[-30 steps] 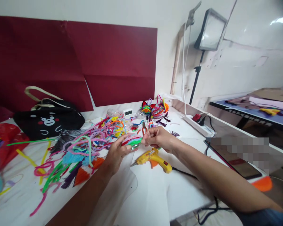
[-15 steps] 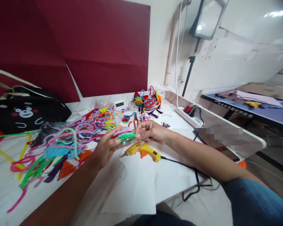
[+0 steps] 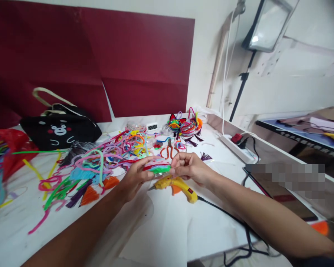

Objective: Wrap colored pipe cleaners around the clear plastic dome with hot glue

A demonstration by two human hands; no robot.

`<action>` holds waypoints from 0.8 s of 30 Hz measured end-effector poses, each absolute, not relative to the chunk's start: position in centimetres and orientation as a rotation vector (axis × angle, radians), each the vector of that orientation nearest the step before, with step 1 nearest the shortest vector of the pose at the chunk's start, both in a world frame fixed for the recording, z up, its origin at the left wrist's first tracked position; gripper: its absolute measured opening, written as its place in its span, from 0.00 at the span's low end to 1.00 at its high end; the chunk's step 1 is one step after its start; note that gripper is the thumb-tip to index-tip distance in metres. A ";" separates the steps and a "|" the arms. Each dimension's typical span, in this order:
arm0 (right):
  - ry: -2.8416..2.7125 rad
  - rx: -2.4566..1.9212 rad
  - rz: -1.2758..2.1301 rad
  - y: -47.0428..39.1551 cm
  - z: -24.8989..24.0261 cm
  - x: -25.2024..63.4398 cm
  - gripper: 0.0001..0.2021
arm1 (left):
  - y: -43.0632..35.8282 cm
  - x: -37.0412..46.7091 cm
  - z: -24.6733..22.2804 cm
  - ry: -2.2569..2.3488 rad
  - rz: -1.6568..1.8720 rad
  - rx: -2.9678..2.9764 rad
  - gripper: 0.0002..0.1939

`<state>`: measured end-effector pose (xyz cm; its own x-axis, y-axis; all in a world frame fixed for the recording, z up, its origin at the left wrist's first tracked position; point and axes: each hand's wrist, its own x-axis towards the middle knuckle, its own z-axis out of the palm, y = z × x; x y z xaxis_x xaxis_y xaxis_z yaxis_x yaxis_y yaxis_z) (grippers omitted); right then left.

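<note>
Between my hands is a transparent plastic piece, apparently rounded, with rows of pink, red and green pipe cleaners (image 3: 160,170) laid across it. My left hand (image 3: 136,177) grips its left side, thumb in front and fingers behind. At the right end, my right hand (image 3: 190,170) pinches the green pipe cleaner between thumb and forefinger; the very tip is hidden by the fingers. Just below lies a yellow hot glue gun (image 3: 180,184) on white paper (image 3: 164,226), nozzle pointing left. Orange-handled pliers (image 3: 169,149) rest behind my hands.
Loose pipe cleaners (image 3: 94,159) and tassels (image 3: 89,195) are heaped at left, near a black bag (image 3: 59,129) and a red plastic bag (image 3: 19,148). Decorated pieces (image 3: 186,126) stand at the back beside a small timer (image 3: 152,127). At right are a power strip (image 3: 236,148) and a tablet-like device (image 3: 284,196).
The head view has swung left, so the scene sits further right and the red bag shows. Both hands keep their hold on the decorated piece, with little visible movement.
</note>
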<state>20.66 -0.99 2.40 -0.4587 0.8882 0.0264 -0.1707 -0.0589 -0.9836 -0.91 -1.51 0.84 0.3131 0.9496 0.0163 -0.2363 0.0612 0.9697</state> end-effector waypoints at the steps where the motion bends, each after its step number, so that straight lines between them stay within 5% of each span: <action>1: -1.393 -0.817 1.633 -1.1 2.5 20.7 0.16 | -1.6 -0.9 0.9 0.803 1.060 1.168 0.28; 24: -1.417 -0.845 1.605 -0.9 2.9 21.3 0.20 | -2.0 -1.0 0.9 0.687 1.043 1.177 0.28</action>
<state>21.30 -0.93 2.93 -0.4432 0.8959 0.0311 -0.1419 -0.0359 -0.9892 -0.99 -1.96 0.94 0.3935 0.9158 0.0808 -0.2872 0.0390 0.9571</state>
